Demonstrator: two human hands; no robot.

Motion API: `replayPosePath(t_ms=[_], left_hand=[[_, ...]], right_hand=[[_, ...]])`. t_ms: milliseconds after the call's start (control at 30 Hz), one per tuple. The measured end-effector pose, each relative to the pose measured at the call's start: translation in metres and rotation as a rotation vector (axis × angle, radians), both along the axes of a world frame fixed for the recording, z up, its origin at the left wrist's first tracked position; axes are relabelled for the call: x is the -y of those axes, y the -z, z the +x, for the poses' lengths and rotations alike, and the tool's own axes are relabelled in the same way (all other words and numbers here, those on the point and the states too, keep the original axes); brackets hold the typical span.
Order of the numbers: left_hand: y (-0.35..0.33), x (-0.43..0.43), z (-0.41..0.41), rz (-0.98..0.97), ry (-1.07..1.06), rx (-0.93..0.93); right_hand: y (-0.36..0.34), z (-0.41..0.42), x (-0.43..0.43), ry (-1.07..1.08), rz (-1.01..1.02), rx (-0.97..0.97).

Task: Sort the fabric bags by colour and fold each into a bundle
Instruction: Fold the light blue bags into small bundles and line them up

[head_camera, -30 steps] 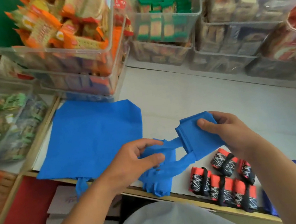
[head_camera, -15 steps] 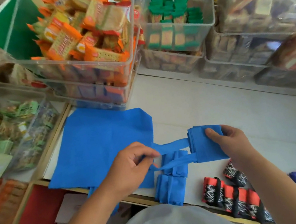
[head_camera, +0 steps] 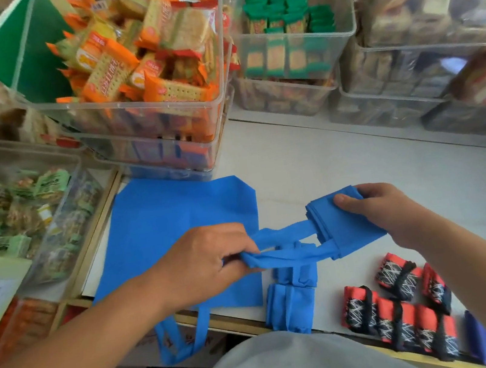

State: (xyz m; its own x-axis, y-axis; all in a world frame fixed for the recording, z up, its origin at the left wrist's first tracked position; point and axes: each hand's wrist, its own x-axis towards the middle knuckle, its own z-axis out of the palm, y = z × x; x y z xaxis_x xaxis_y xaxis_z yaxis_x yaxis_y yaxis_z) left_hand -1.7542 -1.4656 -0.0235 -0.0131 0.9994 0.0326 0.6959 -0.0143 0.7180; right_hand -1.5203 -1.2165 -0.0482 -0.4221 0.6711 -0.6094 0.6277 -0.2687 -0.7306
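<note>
Nearest on the tabletop [head_camera: 358, 159] lie red-and-black bundles [head_camera: 405, 311] and a blue bundle [head_camera: 290, 307]. Just above, the left hand [head_camera: 203, 263] pinches the handles [head_camera: 291, 255] of a folded blue bag [head_camera: 347, 224] gripped in the right hand [head_camera: 380, 213]. A flat blue bag [head_camera: 172, 227] lies left, with snack bins [head_camera: 140, 104] behind.

Bright, even daylight; soft faint shadows; wide-angle bending at the edges; blur towards far corners; centre fairly sharp

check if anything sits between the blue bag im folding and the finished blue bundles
Nothing visible blocks it. Only the handles of the folded blue bag, pulled by the left hand, cross above the finished blue bundles; the right hand grips the bag. Red bundles lie aside, to the right.
</note>
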Motion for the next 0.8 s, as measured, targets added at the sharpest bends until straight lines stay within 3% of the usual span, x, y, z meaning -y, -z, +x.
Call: replayPosePath(t_ms=[67,200,300,467,600,700,800], left_hand=[[-0.01,-0.004,0.0,0.097,0.009,0.063],[-0.025,-0.006,0.014,-0.195,-0.041,0.492],[-0.027,-0.009,0.025,-0.222,-0.228,0.733],[0.005,-0.016,0.025,-0.148,-0.7,0.763],[0.048,-0.026,0.025,-0.389,-1.089,1.035],[0.064,-0.031,0.032,-0.592,-1.068,1.069],[0.06,-0.033,0.038,-0.591,-0.964,1.079]], right_hand=[[0.005,-0.003,0.004,-0.004,-0.031,0.025],[0.011,-0.006,0.014,-0.031,-0.103,0.055],[0.014,-0.007,0.022,-0.064,-0.116,0.05],[0.012,-0.006,0.029,0.012,-0.058,-0.087],[-0.003,-0.002,0.041,-0.024,-0.025,-0.332],[-0.007,0.007,0.045,-0.089,-0.014,-0.407],[-0.007,0.016,0.038,-0.024,0.004,-0.352]])
